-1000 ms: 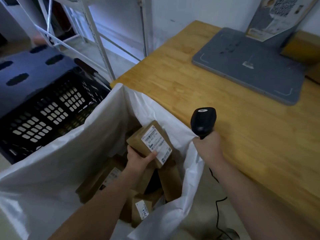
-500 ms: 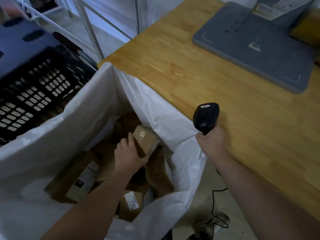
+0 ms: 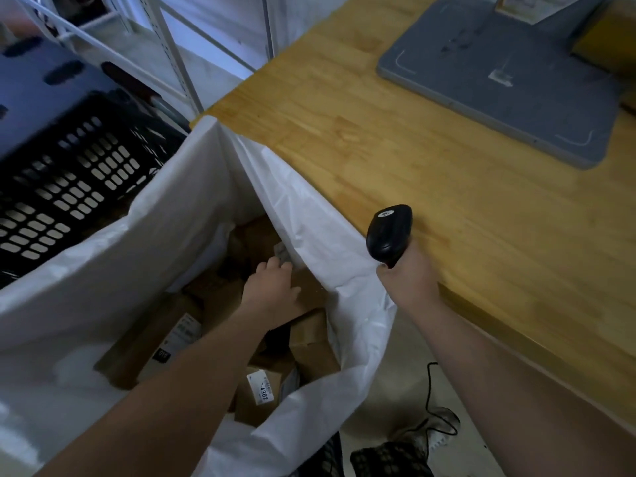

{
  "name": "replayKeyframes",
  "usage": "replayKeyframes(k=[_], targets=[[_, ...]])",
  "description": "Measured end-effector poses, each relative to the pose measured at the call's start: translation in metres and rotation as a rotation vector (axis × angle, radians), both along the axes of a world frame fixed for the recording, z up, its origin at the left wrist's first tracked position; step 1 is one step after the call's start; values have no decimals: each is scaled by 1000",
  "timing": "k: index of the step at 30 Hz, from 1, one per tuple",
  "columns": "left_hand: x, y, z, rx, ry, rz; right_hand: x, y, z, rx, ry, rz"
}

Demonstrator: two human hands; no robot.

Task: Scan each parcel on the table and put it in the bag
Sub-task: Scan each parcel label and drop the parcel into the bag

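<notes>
A white bag (image 3: 165, 235) hangs open against the wooden table's (image 3: 395, 156) near edge and holds several brown parcels. My left hand (image 3: 272, 287) reaches deep into the bag, fingers curled over the far edge of a small brown parcel (image 3: 308, 287) that lies low among the others, partly under the bag's rim. Its white label (image 3: 282, 251) just shows beyond my fingertips. My right hand (image 3: 409, 280) grips a black handheld scanner (image 3: 389, 232) upright at the table edge, against the bag's rim. A labelled parcel (image 3: 261, 390) and a larger flat box (image 3: 151, 346) lie nearer me.
A grey pad (image 3: 499, 74) lies on the table at the back right, with a brown box (image 3: 605, 39) beside it. A black slotted crate (image 3: 69, 166) stands left of the bag, white shelf posts (image 3: 175, 60) behind. The scanner's cable (image 3: 430, 387) trails on the floor.
My left hand has carried the parcel from above the bag's contents down and to the right, deep into the bag. My right hand has stayed at the rim with the scanner.
</notes>
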State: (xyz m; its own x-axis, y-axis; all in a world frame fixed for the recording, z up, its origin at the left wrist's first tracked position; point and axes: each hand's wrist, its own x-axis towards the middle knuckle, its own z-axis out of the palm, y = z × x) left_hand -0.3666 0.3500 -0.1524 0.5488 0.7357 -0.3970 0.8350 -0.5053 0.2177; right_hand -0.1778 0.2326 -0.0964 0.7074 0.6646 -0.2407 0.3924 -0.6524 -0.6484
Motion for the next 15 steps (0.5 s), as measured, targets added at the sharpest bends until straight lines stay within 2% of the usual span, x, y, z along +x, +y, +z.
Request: replayKeyframes(k=[6,15], targets=[[29,-15,75,163,-340,-113,23,-28,41,70,35,-91],[154,-60,162,195,-448,-357,104,-117,105,140,-54,-279]])
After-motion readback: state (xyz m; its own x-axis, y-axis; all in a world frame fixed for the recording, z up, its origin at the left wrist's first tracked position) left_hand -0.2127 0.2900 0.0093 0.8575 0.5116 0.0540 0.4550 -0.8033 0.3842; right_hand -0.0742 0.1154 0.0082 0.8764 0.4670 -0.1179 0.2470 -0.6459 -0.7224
